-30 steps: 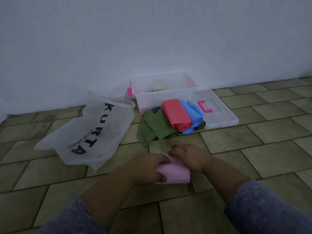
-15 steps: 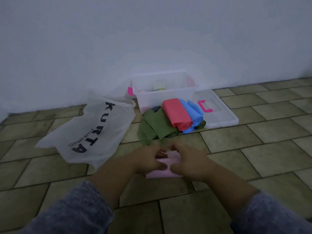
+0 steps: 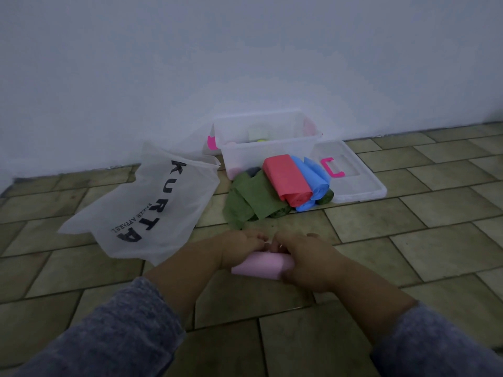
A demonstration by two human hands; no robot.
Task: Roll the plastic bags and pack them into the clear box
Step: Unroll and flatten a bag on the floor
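Note:
A pink plastic bag (image 3: 260, 266), folded into a short thick roll, lies on the tiled floor in front of me. My left hand (image 3: 239, 247) grips its left end and my right hand (image 3: 304, 261) covers its right end; the fingertips of both meet over the top. Beyond it lies a pile of bags: green (image 3: 251, 198), red (image 3: 288, 176) and blue (image 3: 313, 178). The clear box (image 3: 245, 152) stands against the wall behind the pile, with a few pale rolls inside.
The box's clear lid (image 3: 356, 183) with a pink handle lies flat to the right of the pile. A large white bag printed KURTA (image 3: 155, 205) is spread on the floor to the left. White wall runs behind.
Both hands closed in over the pink bag and worked it toward me; the roll looks shorter and thicker than a second ago. The pile and box stayed put.

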